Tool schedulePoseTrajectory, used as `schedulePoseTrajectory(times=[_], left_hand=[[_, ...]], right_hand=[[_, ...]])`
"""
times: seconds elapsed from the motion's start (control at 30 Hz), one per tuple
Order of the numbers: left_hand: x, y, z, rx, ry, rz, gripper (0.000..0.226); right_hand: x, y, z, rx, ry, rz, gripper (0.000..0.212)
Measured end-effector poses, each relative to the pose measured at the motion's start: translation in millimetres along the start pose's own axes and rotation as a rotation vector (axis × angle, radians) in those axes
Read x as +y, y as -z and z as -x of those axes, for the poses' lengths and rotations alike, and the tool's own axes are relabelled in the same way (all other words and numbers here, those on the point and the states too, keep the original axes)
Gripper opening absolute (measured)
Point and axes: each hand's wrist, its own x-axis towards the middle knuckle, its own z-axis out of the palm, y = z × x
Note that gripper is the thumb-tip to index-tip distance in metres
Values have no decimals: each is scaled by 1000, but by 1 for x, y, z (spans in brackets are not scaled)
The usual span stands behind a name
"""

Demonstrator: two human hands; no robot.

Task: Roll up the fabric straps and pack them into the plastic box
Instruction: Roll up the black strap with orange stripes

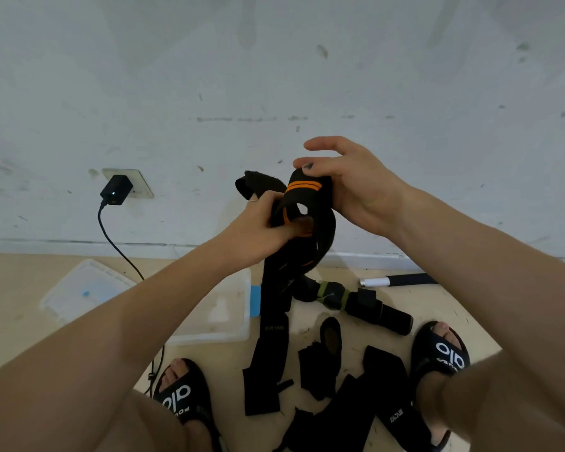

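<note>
A black strap with orange stripes (pixel 302 190) is held up in front of me, partly wound into a loose coil, its tail hanging down to the floor. My left hand (pixel 258 230) grips the coil from the left with the thumb tucked into the loop. My right hand (pixel 349 184) wraps over the coil's top and right side. The clear plastic box (pixel 238 321) stands on the floor below my left forearm. Several loose black straps (pixel 327 380) lie on the floor between my feet.
The box's clear lid (pixel 85 288) lies on the floor at left. A black charger (pixel 116 190) sits in a wall socket, its cable running down past the box. A black and white rod (pixel 395 281) lies by the wall at right. My sandalled feet (pixel 444 350) flank the straps.
</note>
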Motion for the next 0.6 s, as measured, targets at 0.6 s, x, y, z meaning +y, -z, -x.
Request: schedulePoseTrajectory(times=[0.6], left_hand=[[-21,43,-12,386,312,340,17]], right_hand=[[14,19,17,-762,-530,677,16]])
